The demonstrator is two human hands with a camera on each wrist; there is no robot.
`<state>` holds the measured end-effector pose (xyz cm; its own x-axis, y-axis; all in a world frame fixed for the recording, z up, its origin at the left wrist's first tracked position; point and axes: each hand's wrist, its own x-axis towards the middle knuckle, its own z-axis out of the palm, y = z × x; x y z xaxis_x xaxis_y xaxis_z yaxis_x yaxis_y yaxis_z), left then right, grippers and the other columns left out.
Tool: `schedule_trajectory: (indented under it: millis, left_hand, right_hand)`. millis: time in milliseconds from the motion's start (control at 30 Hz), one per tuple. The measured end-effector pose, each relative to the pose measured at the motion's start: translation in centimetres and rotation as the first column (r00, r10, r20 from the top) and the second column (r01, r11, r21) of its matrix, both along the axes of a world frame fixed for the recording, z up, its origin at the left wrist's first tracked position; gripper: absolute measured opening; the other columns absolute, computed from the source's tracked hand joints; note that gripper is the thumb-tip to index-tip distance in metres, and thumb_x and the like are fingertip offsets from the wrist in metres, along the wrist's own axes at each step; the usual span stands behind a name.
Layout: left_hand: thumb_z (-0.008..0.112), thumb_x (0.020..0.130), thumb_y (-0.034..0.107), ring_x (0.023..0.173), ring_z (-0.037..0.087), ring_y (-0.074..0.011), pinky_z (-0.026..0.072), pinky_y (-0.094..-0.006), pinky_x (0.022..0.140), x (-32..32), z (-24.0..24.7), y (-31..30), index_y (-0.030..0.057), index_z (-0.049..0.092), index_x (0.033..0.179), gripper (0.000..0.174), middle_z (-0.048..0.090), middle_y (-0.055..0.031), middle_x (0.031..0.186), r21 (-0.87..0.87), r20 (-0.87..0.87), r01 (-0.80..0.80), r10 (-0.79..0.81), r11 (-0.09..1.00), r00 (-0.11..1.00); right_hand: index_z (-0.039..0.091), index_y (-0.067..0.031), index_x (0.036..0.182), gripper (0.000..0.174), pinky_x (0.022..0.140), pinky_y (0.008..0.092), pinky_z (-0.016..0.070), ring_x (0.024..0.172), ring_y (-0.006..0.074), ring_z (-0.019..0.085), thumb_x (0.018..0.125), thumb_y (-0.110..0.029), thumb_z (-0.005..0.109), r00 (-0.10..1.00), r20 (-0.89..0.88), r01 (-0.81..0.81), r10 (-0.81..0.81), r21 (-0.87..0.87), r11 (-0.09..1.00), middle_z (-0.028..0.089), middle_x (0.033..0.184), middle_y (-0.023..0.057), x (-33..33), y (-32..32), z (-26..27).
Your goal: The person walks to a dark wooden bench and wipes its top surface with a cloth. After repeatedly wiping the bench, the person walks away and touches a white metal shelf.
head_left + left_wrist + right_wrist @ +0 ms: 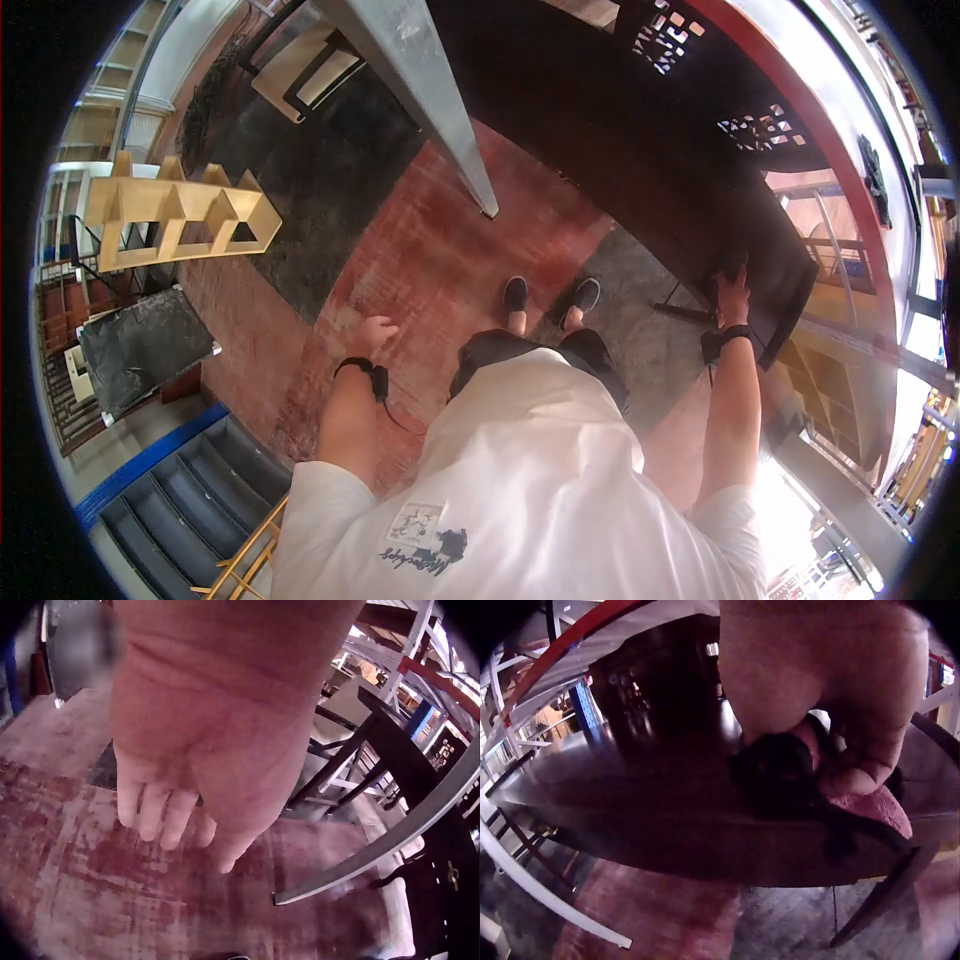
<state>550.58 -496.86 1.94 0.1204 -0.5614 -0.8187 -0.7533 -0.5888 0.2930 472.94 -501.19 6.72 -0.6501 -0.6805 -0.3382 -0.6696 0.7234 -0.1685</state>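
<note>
My right hand (733, 298) is at the near right end of a dark wooden table (650, 190). In the right wrist view its curled fingers (855, 776) grip a soft black and pink item (877, 810), with a rough pink surface and black fabric parts; I cannot tell its exact kind. The item lies on the tabletop by the edge, partly covered by the hand. My left hand (373, 334) hangs at my left side above the red floor (400, 260). Its fingers (176, 817) are relaxed and hold nothing, as the left wrist view shows.
A grey metal post (440, 100) slants down ahead of me. To the left stand a pale wooden shelf unit (190, 215), a dark panel (150, 345) and a grey compartmented rack (190, 500). A chair (310, 75) is farther back. Two panels with cut-outs (765, 130) are beyond the table.
</note>
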Motion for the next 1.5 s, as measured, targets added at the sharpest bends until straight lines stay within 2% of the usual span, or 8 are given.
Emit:
schedule_trajectory:
  millis: [367, 500, 567, 767, 967, 1367, 1433, 1500]
  left_hand:
    - [0.064, 0.088, 0.032, 0.112, 0.063, -0.0291, 0.0488, -0.039, 0.096, 0.1, 2.4, 6.3, -0.0018, 0.067, 0.119, 0.045, 0.069, -0.0168, 0.117, -0.163, -0.064, 0.122, -0.134, 0.979, 0.989]
    - [0.064, 0.091, 0.031, 0.106, 0.063, -0.0226, 0.0505, -0.0372, 0.089, 8.2, -1.6, 6.6, 0.0019, 0.066, 0.122, 0.043, 0.069, -0.0104, 0.114, 0.125, -0.189, 0.295, -0.269, 0.947, 0.944]
    - [0.061, 0.098, 0.029, 0.12, 0.059, -0.0235, 0.0453, -0.0364, 0.101, 10.2, 0.1, 5.4, 0.0081, 0.055, 0.14, 0.048, 0.062, -0.0068, 0.132, 0.274, -0.198, -0.515, 0.572, 0.812, 0.796]
    - [0.062, 0.098, 0.027, 0.124, 0.057, -0.0236, 0.0431, -0.0387, 0.105, 6.6, 8.6, -4.2, 0.0088, 0.053, 0.142, 0.048, 0.058, -0.008, 0.137, 0.016, 0.113, -0.177, 0.174, 0.984, 0.978]
    - [0.066, 0.097, 0.027, 0.119, 0.057, -0.0178, 0.0446, -0.0344, 0.101, -4.1, 6.7, -11.8, 0.0072, 0.057, 0.138, 0.046, 0.061, -0.0086, 0.132, -0.121, -0.101, -0.009, -0.004, 0.993, 0.995]
    - [0.067, 0.094, 0.014, 0.12, 0.061, -0.0229, 0.0454, -0.033, 0.103, -22.2, 3.9, -15.6, -0.0024, 0.056, 0.135, 0.046, 0.064, -0.0177, 0.13, -0.125, -0.274, 0.596, -0.605, 0.793, 0.747]
    - [0.066, 0.094, 0.014, 0.12, 0.061, -0.0233, 0.0455, -0.0333, 0.103, -23.4, 5.1, -15.8, -0.0026, 0.056, 0.136, 0.046, 0.064, -0.0177, 0.13, -0.176, -0.258, 0.617, -0.641, 0.767, 0.723]
    - [0.065, 0.094, 0.014, 0.12, 0.061, -0.0239, 0.0459, -0.034, 0.102, -23.9, 6.0, -16.1, -0.0032, 0.055, 0.136, 0.046, 0.064, -0.0172, 0.131, -0.27, -0.26, 0.603, -0.66, 0.751, 0.705]
  right_hand:
    - [0.023, -0.0316, 0.156, 0.074, 0.103, 0.0528, 0.0456, 0.125, 0.0478, 0.052, 0.093, -0.051, 0.058, 0.976, -0.007, -0.22, 0.22, -0.049, 0.974, 0.044, 0.142, 0.0312, -3.0, -2.0, -0.2]
    - [0.024, -0.0328, 0.156, 0.078, 0.099, 0.0517, 0.0494, 0.12, 0.0483, 0.056, 0.09, -0.054, 0.06, 0.993, -0.023, -0.114, 0.113, -0.018, 0.993, 0.045, 0.14, 0.03, -3.0, -0.9, 0.5]
    - [0.025, -0.0337, 0.156, 0.077, 0.098, 0.0517, 0.0501, 0.118, 0.0479, 0.058, 0.09, -0.054, 0.06, 0.998, -0.034, -0.057, 0.057, -0.017, 0.998, 0.046, 0.138, 0.0296, -3.0, -0.1, 1.0]
    - [0.031, -0.0359, 0.153, 0.071, 0.093, 0.0518, 0.0528, 0.113, 0.0472, 0.061, 0.09, -0.052, 0.061, 0.999, -0.025, -0.047, 0.044, -0.116, 0.992, 0.05, 0.135, 0.0275, -2.8, 2.8, 0.7]
    - [0.036, -0.0321, 0.149, 0.069, 0.089, 0.0508, 0.0538, 0.109, 0.0448, 0.062, 0.088, -0.051, 0.062, 0.995, -0.076, 0.053, -0.064, -0.134, 0.99, 0.058, 0.123, 0.0264, -2.8, 6.3, 0.8]
    - [0.047, -0.022, 0.142, 0.063, 0.089, 0.0475, 0.053, 0.105, 0.0372, 0.065, 0.083, -0.022, 0.069, 0.979, 0.03, 0.202, -0.203, -0.323, 0.925, 0.066, 0.117, 0.0176, 1.4, 20.8, 1.2]
    - [0.053, -0.02, 0.139, 0.06, 0.091, 0.0462, 0.0519, 0.105, 0.0385, 0.064, 0.081, -0.019, 0.068, 0.772, 0.52, 0.51, -0.366, -0.163, 0.844, 0.065, 0.119, 0.0189, 2.0, 24.4, 3.7]
    - [0.056, -0.0192, 0.137, 0.059, 0.092, 0.0456, 0.0508, 0.106, 0.0386, 0.063, 0.079, -0.02, 0.068, 0.954, 0.27, 0.229, -0.13, -0.378, 0.897, 0.064, 0.12, 0.0197, 1.6, 30.8, -0.3]
